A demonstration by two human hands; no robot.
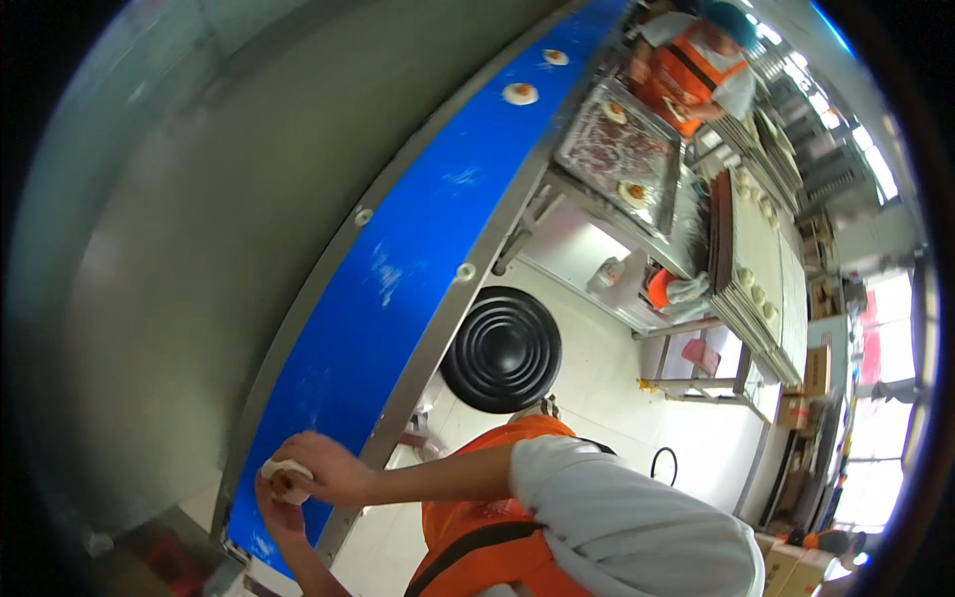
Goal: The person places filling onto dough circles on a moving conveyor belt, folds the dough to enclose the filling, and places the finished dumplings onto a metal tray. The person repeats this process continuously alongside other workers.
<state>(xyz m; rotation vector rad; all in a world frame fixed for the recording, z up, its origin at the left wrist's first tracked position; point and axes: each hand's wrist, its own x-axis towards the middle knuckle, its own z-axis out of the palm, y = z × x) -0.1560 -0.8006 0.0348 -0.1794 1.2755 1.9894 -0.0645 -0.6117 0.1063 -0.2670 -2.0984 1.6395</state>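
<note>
Right hand (323, 466): its fingers are curling over the dough (286, 466) at about half past 7, and grasping it.
Left hand (284, 512): it is cupping the same piece from the 6 o'clock side, fingers closing round it, part of the grip hiding from me.
Dough: the pale piece, its brown filling showing, is sitting between both hands above the near end of the belt (383, 269); whether it is touching the belt I cannot tell.
Belt: the blue strip is stretching from 7 o'clock to 1, white smudges marking it.
Filled rounds (520, 94): two are lying on the belt, well apart from the hands, just past 12.
Worker: a white sleeve (637, 507) and an orange apron (507, 567) are filling 5 to 6 o'clock.
Stool (502, 348): black and ringed, it is standing near the dial's centre.
Tray (607, 154): at half past 1, it is holding two more filled rounds.
Co-worker (691, 80): in orange and a blue cap, this person is standing just beyond the tray.
Boards (786, 259): stacked at 3, they are bearing pale balls (758, 296).
</note>
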